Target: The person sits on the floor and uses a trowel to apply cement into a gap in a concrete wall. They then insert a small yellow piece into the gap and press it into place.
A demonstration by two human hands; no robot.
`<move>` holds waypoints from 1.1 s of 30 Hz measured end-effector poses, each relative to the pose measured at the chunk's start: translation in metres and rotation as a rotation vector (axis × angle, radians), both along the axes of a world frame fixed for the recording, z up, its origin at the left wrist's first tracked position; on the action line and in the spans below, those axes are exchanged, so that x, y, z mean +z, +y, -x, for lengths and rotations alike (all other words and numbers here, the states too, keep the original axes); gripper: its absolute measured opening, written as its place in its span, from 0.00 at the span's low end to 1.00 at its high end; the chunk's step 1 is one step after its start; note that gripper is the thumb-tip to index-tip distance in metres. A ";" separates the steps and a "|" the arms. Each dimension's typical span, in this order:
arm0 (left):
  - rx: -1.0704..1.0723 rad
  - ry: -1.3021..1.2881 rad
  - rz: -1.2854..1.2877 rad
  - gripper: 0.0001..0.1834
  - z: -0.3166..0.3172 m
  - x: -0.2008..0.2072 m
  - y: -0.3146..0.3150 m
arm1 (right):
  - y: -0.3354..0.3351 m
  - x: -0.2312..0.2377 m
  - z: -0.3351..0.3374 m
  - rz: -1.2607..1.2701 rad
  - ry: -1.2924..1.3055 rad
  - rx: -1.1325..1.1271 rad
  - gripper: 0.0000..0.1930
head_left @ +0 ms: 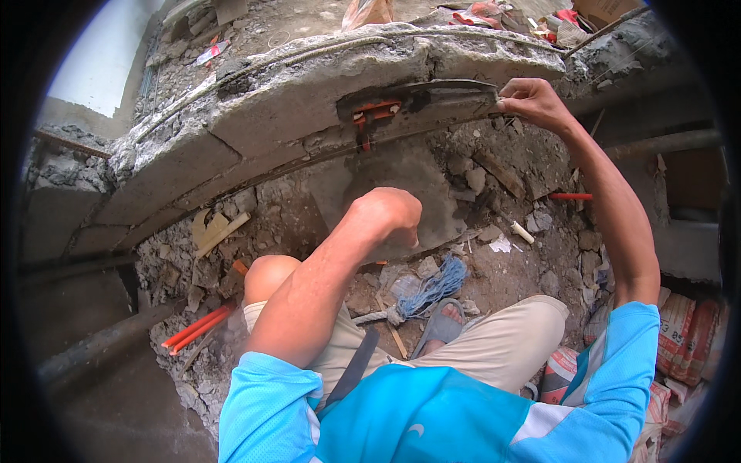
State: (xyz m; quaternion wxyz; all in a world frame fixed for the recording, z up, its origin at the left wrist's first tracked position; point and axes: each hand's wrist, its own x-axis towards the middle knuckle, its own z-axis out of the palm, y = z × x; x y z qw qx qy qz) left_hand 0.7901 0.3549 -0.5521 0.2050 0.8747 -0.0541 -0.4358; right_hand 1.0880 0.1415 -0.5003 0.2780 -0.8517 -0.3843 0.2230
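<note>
My right hand [532, 106] reaches up to the low grey block wall [231, 143], thumb and fingers pinched together at its face. A dark, thin curved strip [455, 85] runs left from those fingertips along the wall; its kind is unclear. Left of it, an orange fitting [376, 113] sits in the wall amid a dark, wet-looking patch. My left hand [390, 214] is closed, knuckles up, over a flat grey wet-looking surface [417, 174] at the wall's foot. Its curled fingers are mostly hidden, so anything inside them cannot be made out.
Rubble surrounds my legs. A frayed blue rope [436, 287] lies by my sandalled foot [444, 322]. Orange pipes [199, 328] stick out at the left. Printed sacks [679, 332] stand at the right. A short white tube [522, 232] lies among the stones.
</note>
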 end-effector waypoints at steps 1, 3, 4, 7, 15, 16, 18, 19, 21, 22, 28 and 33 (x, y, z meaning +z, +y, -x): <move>-0.004 -0.007 0.003 0.25 -0.001 0.000 -0.001 | -0.007 0.004 -0.004 0.000 0.007 0.003 0.12; -0.013 -0.011 0.006 0.25 -0.002 0.000 -0.003 | -0.017 0.016 -0.008 -0.003 0.032 0.009 0.13; -0.024 -0.003 0.003 0.25 -0.002 -0.001 -0.003 | -0.019 0.022 -0.009 -0.007 0.062 0.009 0.12; -0.054 0.010 0.000 0.25 -0.004 -0.004 -0.006 | -0.022 0.041 -0.006 0.003 0.126 -0.052 0.12; -0.067 -0.048 0.014 0.24 -0.005 -0.005 -0.018 | -0.001 0.012 -0.004 0.148 -0.056 0.052 0.13; -0.077 -0.056 0.020 0.24 -0.005 -0.006 -0.019 | -0.001 0.009 -0.006 0.108 -0.067 0.051 0.12; -0.088 -0.066 0.023 0.23 -0.004 -0.008 -0.018 | -0.009 0.004 -0.008 0.074 -0.050 0.034 0.12; -0.098 -0.071 0.025 0.22 -0.004 -0.009 -0.019 | -0.017 0.004 -0.009 0.057 -0.042 0.023 0.12; -0.129 -0.077 0.036 0.21 -0.003 -0.008 -0.023 | -0.038 -0.003 -0.005 0.038 0.059 -0.069 0.14; -0.143 -0.087 0.018 0.20 -0.002 -0.008 -0.027 | -0.053 -0.010 0.002 -0.005 0.085 -0.104 0.15; -0.285 -0.225 0.079 0.16 0.028 0.026 -0.062 | -0.149 -0.110 0.048 0.016 0.398 -0.368 0.14; -0.298 -0.207 0.137 0.14 0.053 0.034 -0.077 | -0.157 -0.210 0.123 -0.118 0.515 -0.459 0.15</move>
